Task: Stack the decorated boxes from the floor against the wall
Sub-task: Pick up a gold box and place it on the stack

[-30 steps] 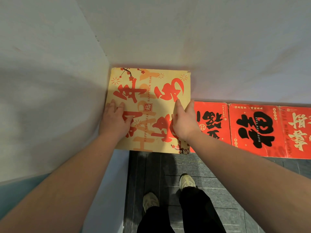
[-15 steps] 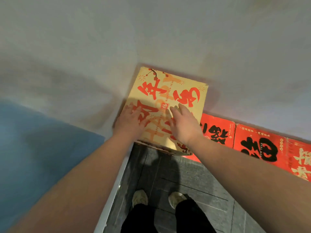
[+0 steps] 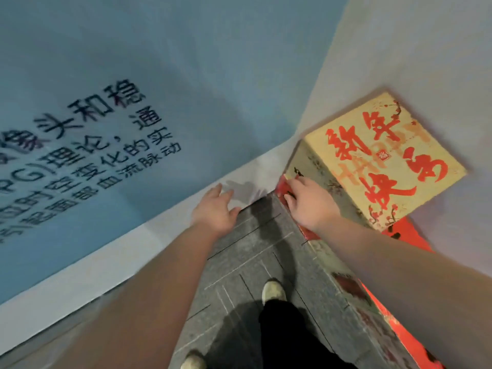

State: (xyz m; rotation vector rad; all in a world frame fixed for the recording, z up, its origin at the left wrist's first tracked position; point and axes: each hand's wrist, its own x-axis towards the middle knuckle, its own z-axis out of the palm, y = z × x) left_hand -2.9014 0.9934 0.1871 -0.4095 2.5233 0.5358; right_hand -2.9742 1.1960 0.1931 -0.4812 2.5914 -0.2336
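The yellow decorated box [image 3: 383, 161] sits stacked on the red boxes [image 3: 402, 235] in the wall corner, the right hand [image 3: 308, 203] resting on its near lower edge, grasp indeterminate, the left hand [image 3: 215, 211] spread and empty; stacking appears largely complete here.

Gold box [image 3: 386, 161] in corner, right hand [image 3: 306, 203] touching it, left hand [image 3: 215, 211] free
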